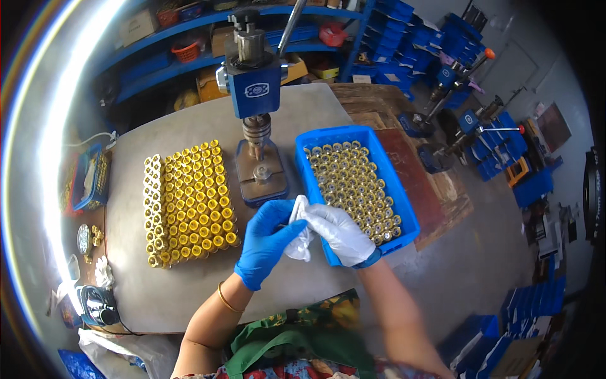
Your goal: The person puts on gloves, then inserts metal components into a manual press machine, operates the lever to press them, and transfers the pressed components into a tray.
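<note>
White cloth (pixel 298 247) is held between the two hands, over the near side of the table (pixel 435 284), in front of the press (pixel 254 95); its exact shape is hidden by folds and fingers. The left hand (pixel 265 237) is covered by a blue glove, and the cloth is gripped between its thumb and fingers. The right hand (pixel 341 234) is covered by a white glove, with a blue cuff showing at the wrist; the cloth's upper part is pinched by its bent fingertips.

To the left of the press, small yellow-topped cylinders (pixel 196 196) are stood upright in close rows, the leftmost looking paler. To the right, a blue bin (pixel 408 218) is filled with a layer of round metal pieces (pixel 350 183); its near left part is overlapped in view by the right hand. A bangle (pixel 228 298) is worn on the left forearm. A green apron (pixel 297 350) is seen at the lower edge. Behind the table, baskets and boxes are kept on blue shelves (pixel 148 68)
</note>
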A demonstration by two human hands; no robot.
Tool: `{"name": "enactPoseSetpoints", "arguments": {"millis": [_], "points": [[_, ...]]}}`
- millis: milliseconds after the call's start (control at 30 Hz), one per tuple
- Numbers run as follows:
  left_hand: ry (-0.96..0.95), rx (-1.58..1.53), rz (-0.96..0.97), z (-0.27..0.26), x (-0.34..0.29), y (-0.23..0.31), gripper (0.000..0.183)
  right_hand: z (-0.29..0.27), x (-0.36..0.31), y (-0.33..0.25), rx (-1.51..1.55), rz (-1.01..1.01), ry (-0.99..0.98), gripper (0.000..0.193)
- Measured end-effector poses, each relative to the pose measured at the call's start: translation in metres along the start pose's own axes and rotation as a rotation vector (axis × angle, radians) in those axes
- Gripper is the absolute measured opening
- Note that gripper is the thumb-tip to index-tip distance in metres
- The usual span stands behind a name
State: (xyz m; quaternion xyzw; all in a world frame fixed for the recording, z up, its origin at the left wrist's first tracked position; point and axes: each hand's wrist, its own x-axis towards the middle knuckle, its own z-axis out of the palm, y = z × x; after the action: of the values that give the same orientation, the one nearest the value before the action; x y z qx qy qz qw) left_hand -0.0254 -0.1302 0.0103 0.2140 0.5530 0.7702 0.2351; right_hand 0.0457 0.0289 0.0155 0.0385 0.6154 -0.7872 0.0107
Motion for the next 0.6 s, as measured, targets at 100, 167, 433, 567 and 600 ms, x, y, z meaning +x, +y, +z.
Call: {"name": "enactPoseSetpoints", "arguments": {"millis": [100, 167, 433, 567, 600], "points": [[0.140, -0.117, -0.034, -0.009, 0.011, -0.005, 0.025, -0.001, -0.001, -0.005, -0.045, 0.050, 0.099, 0.026], [0.124, -0.073, 0.071, -0.013, 0.013, -0.009, 0.022, -0.001, -0.001, -0.004, -0.157, -0.014, 0.222, 0.025], [0.067, 1.108, 0.564, -0.020, 0.009, -0.024, 0.024, 0.000, 0.031, -0.007, 0.434, -0.031, 0.212, 0.020], [-0.126, 1.276, 0.002, -0.039, 0.012, -0.043, 0.020, 0.022, 0.033, 0.011, 0.194, -0.016, 0.094, 0.018], [-0.133, 1.275, 0.011, -0.034, 0.020, -0.044, 0.020, 0.026, 0.036, 0.040, -0.325, -0.447, 0.250, 0.010]]}}
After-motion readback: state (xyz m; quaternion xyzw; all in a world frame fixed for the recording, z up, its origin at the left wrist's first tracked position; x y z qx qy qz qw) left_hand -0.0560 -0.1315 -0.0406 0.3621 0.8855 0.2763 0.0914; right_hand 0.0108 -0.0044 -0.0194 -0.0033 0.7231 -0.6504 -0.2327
